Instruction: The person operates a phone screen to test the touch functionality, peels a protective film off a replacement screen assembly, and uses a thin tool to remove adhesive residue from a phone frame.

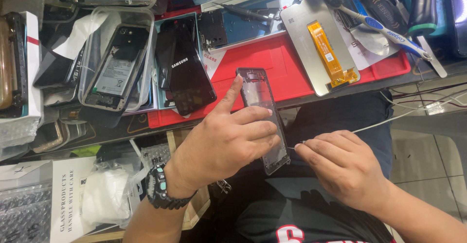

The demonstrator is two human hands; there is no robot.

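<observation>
My left hand [228,138] grips a dark phone frame [259,97] from the side, index finger along its upper left edge, holding it tilted over my lap in front of the bench. My right hand [340,167] pinches a thin metal tool [295,145] whose tip touches the frame's lower right edge. A black watch [159,189] sits on my left wrist.
A red mat [272,58] covers the bench. On it lie a black phone screen [187,72], a silver display panel with an orange flex cable [318,43], a toothbrush [374,24], and an opened phone in a clear tray [114,68]. Boxes and bubble wrap [29,209] sit at left.
</observation>
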